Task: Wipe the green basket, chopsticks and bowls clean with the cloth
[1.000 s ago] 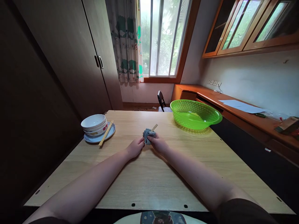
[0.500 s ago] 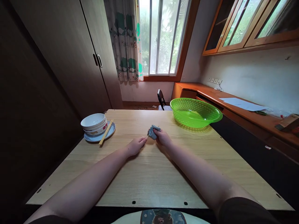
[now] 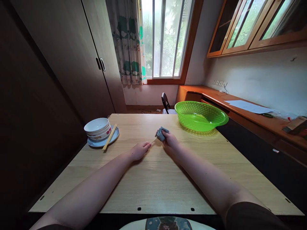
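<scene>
Over the middle of the table, my left hand (image 3: 139, 151) is closed on one end of a thin pale chopstick (image 3: 153, 140). My right hand (image 3: 170, 140) pinches a crumpled blue-grey cloth (image 3: 160, 134) round the far part of that stick, whose other end is hidden in the cloth and fingers. To the left, a stack of white bowls (image 3: 96, 125) stands on a blue-rimmed plate (image 3: 115, 135). Light wooden chopsticks (image 3: 110, 136) lie across the plate's right side, their near ends over the rim.
A green plastic basin (image 3: 201, 116) stands at the table's far right corner. The wooden table (image 3: 144, 188) fills the space before me. Beyond it is a chair (image 3: 165, 101). An orange-brown desk (image 3: 213, 92) with papers (image 3: 248, 106) runs along the right wall, and a dark wardrobe (image 3: 59, 57) stands left.
My right hand and the cloth have slid to the right, away from my left hand, baring more of the chopstick. My left hand stays almost in place.
</scene>
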The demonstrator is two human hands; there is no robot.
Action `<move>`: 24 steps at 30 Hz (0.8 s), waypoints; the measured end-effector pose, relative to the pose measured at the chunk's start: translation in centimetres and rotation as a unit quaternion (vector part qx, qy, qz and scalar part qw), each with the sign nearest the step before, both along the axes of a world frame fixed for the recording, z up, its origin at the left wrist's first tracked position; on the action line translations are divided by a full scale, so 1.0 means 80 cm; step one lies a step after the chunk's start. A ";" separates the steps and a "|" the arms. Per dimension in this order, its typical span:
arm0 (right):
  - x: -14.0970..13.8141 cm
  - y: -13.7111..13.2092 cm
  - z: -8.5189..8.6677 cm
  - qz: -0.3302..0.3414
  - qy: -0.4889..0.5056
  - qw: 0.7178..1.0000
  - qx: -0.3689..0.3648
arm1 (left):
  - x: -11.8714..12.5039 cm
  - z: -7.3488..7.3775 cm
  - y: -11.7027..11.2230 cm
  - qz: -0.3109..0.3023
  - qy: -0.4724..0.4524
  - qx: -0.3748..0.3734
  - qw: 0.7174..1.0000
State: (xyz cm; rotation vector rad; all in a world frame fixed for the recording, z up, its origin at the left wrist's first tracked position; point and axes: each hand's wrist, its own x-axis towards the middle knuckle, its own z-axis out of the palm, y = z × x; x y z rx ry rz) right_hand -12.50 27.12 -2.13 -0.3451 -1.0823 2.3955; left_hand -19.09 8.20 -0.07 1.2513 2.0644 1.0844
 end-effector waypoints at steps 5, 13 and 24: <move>0.001 0.026 0.013 -0.100 -0.033 0.992 -0.073 | -0.009 -0.007 -0.002 0.031 -0.018 0.033 0.999; 0.026 -0.039 0.006 0.263 -0.134 0.939 0.177 | -0.021 -0.009 -0.002 0.144 -0.067 0.113 0.981; 0.031 -0.040 0.007 0.062 -0.202 0.768 0.605 | -0.025 -0.014 -0.005 0.122 -0.019 0.119 0.985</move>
